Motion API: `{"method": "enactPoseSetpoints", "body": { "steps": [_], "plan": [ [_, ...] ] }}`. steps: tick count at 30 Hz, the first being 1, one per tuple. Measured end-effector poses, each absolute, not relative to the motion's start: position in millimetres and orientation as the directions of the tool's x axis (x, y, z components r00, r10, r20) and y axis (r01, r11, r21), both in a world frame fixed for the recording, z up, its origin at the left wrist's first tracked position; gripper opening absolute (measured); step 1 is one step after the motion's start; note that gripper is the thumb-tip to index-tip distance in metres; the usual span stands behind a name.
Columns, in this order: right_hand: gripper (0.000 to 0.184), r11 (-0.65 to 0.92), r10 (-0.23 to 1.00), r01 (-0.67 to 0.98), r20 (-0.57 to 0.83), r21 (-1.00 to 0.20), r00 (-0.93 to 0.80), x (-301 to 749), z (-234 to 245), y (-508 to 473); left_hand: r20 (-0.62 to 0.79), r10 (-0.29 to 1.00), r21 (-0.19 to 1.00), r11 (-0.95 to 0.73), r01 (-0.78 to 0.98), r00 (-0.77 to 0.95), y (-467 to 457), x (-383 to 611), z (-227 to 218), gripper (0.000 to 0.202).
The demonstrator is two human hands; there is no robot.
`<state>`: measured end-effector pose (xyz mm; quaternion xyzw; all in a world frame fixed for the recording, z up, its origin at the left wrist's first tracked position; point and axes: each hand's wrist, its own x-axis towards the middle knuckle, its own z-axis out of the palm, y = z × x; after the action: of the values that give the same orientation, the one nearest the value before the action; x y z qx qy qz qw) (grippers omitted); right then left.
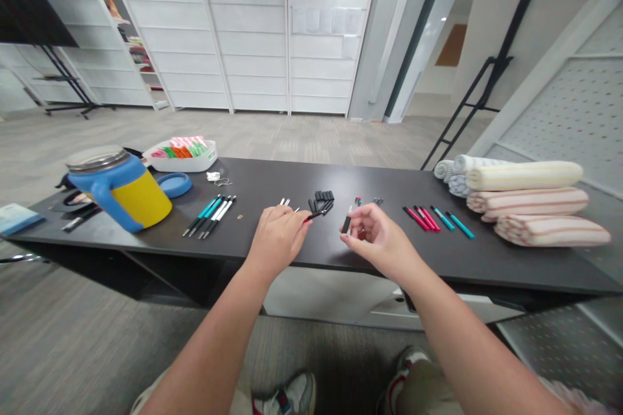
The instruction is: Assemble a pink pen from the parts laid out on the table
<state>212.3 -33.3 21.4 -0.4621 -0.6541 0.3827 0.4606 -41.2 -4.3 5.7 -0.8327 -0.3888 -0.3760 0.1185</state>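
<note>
My left hand (276, 235) is closed around a pen part (314, 215) with a black pointed end, and a bit of red shows at the fingertips. Between the thumb and fingers of my right hand (378, 233) is a short black pen grip (346, 224) with a pale tip, held upright. Just beyond the hands lie several black rubber grips (324, 195) and black pen tips (327, 207). Silver pieces (285, 201) show behind my left hand, partly hidden. Small red and green parts (358, 200) and tiny metal pieces (378, 200) lie past my right hand.
Several whole pens (210, 216) lie left, by a blue-yellow mug (131, 191), blue lid (174, 185) and white basket (195, 161). Red barrels (423, 218) and teal barrels (452, 220) lie right, before rolled towels (530, 198). The dark tabletop's (272, 175) front edge is near my wrists.
</note>
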Motion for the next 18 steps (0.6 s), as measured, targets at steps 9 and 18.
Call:
{"method": "enactPoseSetpoints", "body": {
  "steps": [9, 18],
  "plan": [
    [0.038, 0.260, 0.948, 0.173, 0.217, -0.950, -0.233, 214.9, 0.6, -39.5, 0.687, 0.512, 0.006, -0.714, 0.700, 0.516, -3.8, -40.7, 5.9, 0.025],
    [0.031, 0.192, 0.969, 0.141, 0.165, -0.971, -0.185, 213.6, 3.7, -40.4, 0.674, 0.504, -0.012, -0.724, 0.690, 0.540, -0.3, -41.8, 2.8, 0.026]
  ]
}}
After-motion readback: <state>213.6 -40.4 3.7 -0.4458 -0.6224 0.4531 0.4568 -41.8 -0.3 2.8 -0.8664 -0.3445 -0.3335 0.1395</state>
